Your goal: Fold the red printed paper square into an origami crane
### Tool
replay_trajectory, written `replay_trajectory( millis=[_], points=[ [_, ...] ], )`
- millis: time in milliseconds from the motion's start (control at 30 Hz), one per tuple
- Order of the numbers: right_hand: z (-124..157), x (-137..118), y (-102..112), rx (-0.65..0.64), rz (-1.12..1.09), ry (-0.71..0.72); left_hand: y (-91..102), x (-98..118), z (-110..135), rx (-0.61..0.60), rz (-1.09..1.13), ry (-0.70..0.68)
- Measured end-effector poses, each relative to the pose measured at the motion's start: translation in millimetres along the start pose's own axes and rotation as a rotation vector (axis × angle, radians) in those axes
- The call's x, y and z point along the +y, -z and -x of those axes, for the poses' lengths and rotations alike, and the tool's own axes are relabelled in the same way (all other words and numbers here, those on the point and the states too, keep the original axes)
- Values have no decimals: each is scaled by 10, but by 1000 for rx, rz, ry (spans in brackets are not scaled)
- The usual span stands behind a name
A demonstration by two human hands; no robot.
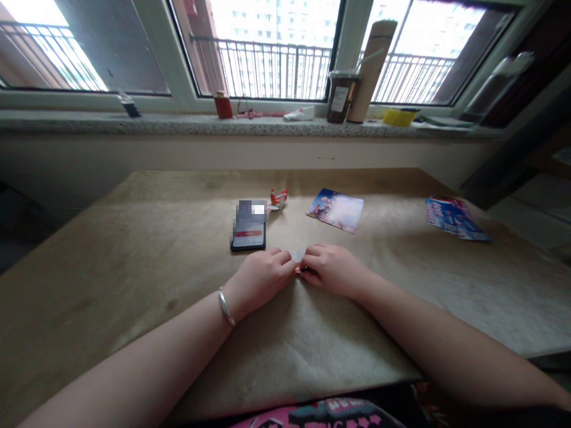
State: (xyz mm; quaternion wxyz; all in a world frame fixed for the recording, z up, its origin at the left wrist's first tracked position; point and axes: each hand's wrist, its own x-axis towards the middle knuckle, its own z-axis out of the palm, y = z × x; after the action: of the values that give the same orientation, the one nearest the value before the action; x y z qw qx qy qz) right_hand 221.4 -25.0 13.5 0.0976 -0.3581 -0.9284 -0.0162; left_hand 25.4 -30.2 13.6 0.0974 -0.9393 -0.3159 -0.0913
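My left hand (267,270) and my right hand (332,268) meet over the middle of the table, fingers bent and closed. Between their fingertips a small piece of paper (296,256) shows, whitish at the top with an orange-pink bit lower down. The fingers cover most of it, so its shape is hidden. A phone (248,232) with its screen lit lies just beyond my left hand. Behind the paper stands a small folded paper piece (279,200) in red, orange and white. Past my right hand lies a blue and pink printed sheet (336,209).
Several printed blue and red sheets (455,219) lie overlapped at the table's right. A beige cloth (134,255) covers the table. On the stone windowsill (169,123) stand a red thread spool (223,105), a dark lidded cup (341,98), a cardboard tube (371,71) and a yellow roll (399,117).
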Motion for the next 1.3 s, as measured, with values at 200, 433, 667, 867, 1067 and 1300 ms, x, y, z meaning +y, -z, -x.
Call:
replay_trajectory(
  millis=[200, 433, 667, 867, 1067, 1300],
  points=[
    [-1, -4, 11, -20, -1, -73, 30, 11, -12, -18, -16, 3],
    [-30, 14, -18, 4, -89, -87, 32, 48, 3, -32, -44, 7],
    [-32, 65, -66, 16, -191, -77, 82, 59, 11, -92, -25, 54],
    [-27, 63, -73, 35, -180, -100, 55, -4, 15, -76, 19, 72],
    [-18, 84, -91, 56, -246, -113, 19, 2, 28, -59, 7, 73],
    [-15, 126, -73, 27, -339, -119, 56, 44, 11, -50, 58, 57]
  ],
)
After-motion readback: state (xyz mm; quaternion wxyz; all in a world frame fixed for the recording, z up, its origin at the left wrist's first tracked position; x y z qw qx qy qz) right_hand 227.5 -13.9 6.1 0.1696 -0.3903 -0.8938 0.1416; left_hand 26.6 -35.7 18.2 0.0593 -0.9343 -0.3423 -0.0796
